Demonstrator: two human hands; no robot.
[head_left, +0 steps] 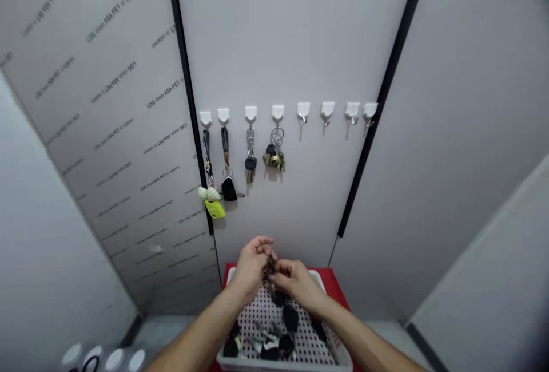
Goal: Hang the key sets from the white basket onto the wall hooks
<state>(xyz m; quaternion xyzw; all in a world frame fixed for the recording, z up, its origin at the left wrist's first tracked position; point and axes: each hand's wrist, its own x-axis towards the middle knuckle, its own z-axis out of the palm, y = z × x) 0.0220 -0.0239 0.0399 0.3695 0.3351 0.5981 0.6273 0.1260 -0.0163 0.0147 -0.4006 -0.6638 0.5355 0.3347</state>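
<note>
My left hand (254,263) and my right hand (295,281) meet above a white perforated basket (315,352). Between their fingertips they pinch a bunch of keys (271,264), seen only as a small dark piece and mostly hidden by the fingers. Below them, inside the basket, lie more keys with black heads, among them a black key fob (290,318) and a cluster with metal parts (270,344). The basket rests on a red surface (337,289).
Several white hooks (303,110) run in a row across the wall panel. On the left ones hang a yellow-green key fob (215,209), a black fob (229,189), a small key set (250,163) and a brass key bunch (274,159). White round-topped things (115,359) stand lower left.
</note>
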